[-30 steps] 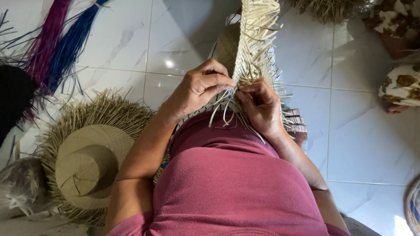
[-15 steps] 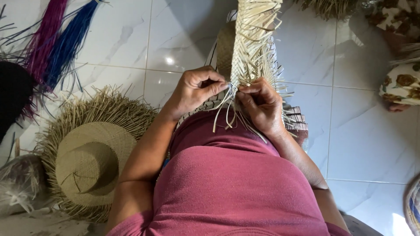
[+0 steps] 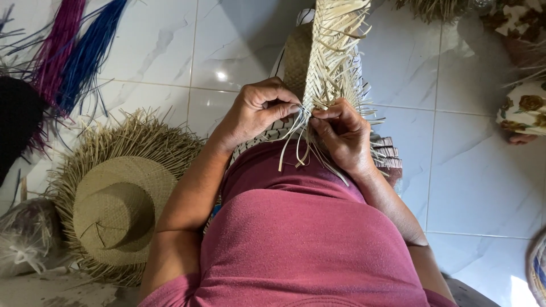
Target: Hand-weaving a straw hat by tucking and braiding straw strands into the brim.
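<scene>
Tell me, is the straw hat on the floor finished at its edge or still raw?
Still raw. The straw hat has a woven crown and brim, but loose uncut strands stick out all round its edge.

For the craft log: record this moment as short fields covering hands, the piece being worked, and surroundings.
left hand: pinches loose pale strands at the near end of the woven strip
right hand: pinches strands at the same end, close beside the left
woven strip: pale straw plait with frayed edges, running away from the person
straw hat: on the floor, unfinished fringed brim
dyed fibres: purple and blue bundles, far left
floor: glossy white tiles
</scene>
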